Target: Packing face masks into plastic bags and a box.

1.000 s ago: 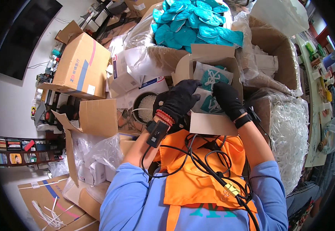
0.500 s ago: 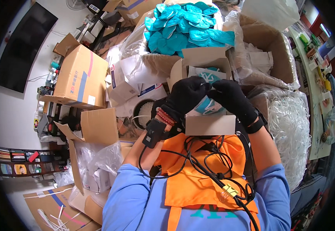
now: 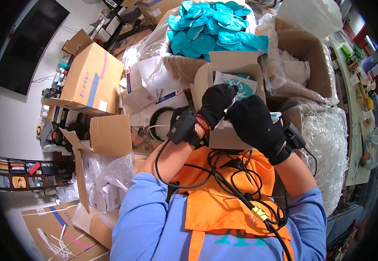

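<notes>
My left hand point(image 3: 217, 104), in a black glove, is closed with its fingertips near a clear packet with teal contents point(image 3: 244, 87). My right hand point(image 3: 255, 125), also gloved in black, is curled just to the right, its knuckles toward me. The two hands nearly meet over a small open carton point(image 3: 229, 140) close to my body. Whatever the fingers pinch is hidden behind the gloves. A bit of white and teal packaging point(image 3: 276, 116) shows past my right hand. The clear packet leans inside the carton's far end.
Beyond the carton, a plastic-lined box holds a heap of teal fabric pieces point(image 3: 215, 30). At right are a large lined carton point(image 3: 302, 43) and a mass of white elastic loops point(image 3: 321, 152). Left are a pot of white bits point(image 3: 163, 124) and cartons point(image 3: 89, 80). Black cables point(image 3: 241, 191) hang across my apron.
My right hand has come down and left, turning its knuckles toward me. My left hand has shifted slightly, and the packet that lay below the hands is now mostly covered.
</notes>
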The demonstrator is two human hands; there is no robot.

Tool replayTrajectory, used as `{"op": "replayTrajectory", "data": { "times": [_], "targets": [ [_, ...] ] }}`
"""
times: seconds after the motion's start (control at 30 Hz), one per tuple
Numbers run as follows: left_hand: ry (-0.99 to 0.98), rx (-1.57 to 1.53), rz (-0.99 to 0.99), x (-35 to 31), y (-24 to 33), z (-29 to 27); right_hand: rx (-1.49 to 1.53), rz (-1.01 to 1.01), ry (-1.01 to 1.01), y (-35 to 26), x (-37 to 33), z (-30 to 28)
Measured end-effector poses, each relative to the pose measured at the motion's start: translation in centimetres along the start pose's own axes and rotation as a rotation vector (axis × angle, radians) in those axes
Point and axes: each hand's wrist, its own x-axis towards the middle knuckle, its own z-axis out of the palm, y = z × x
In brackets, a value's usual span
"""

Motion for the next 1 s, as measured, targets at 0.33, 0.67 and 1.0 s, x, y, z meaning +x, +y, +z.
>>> {"op": "replayTrajectory", "data": {
  "times": [0.33,0.67,1.0],
  "targets": [
    [0.046,0.89,0.442,2.8,-3.7,2.7,-0.158,-0.112,-0.055,-3.2,-1.9,-2.3],
    [0.234,0.468,0.568,2.1,-1.5,0.8,0.024,0.412,-0.019,0.8,-2.7,-1.7],
    [-0.384,0.363,0.341,-2.4,4.5,-1.7,0.111,0.348,0.184,4.6,-2.2,0.0]
  ]
}}
